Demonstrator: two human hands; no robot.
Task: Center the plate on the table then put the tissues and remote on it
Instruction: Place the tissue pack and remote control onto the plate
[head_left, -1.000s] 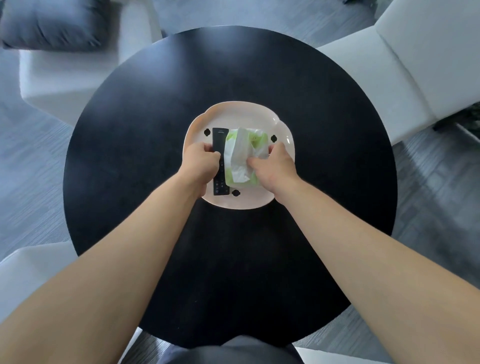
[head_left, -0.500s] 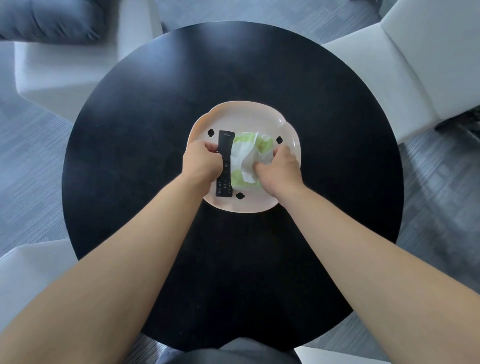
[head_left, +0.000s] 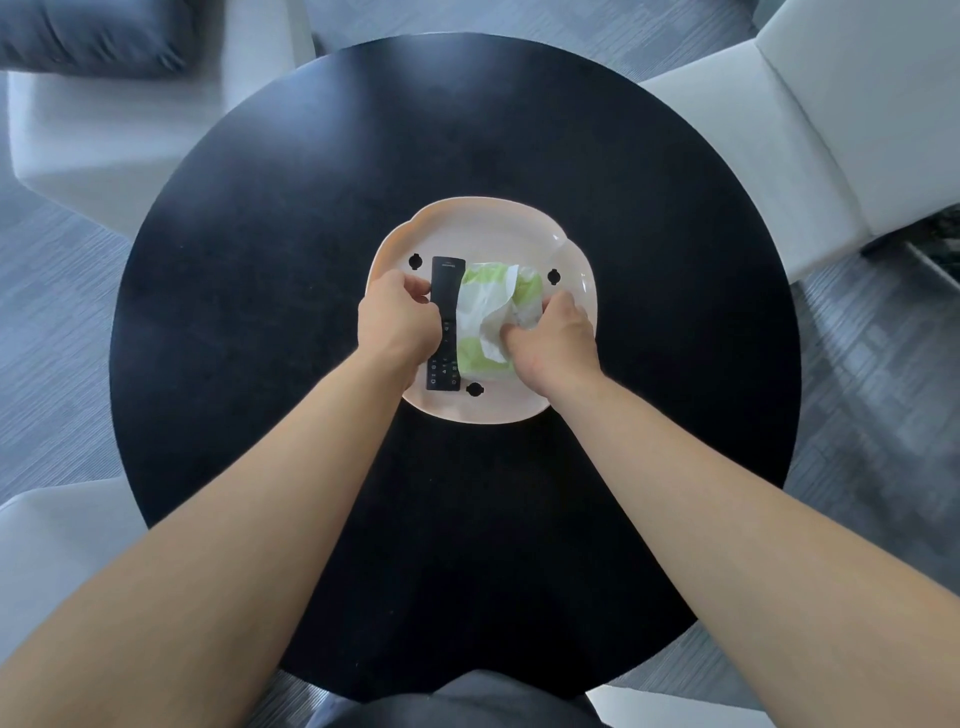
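Observation:
A pale scalloped plate (head_left: 488, 228) lies near the middle of the round black table (head_left: 260, 260). On it rests a slim black remote (head_left: 445, 283), lengthwise, with my left hand (head_left: 397, 325) curled around its left side. Beside the remote on the right lies a white and green pack of tissues (head_left: 491, 312). My right hand (head_left: 553, 340) grips the pack's near right side. The pack touches the remote's right edge.
White upholstered chairs stand around the table: one at the back right (head_left: 810, 130), one at the back left (head_left: 104, 140) with a dark grey cushion (head_left: 88, 31), one at the front left (head_left: 57, 551). Grey carpet lies beneath.
Both hands stay on the remote and the tissue pack. The pack has settled flatter against the remote. The view has shifted slightly.

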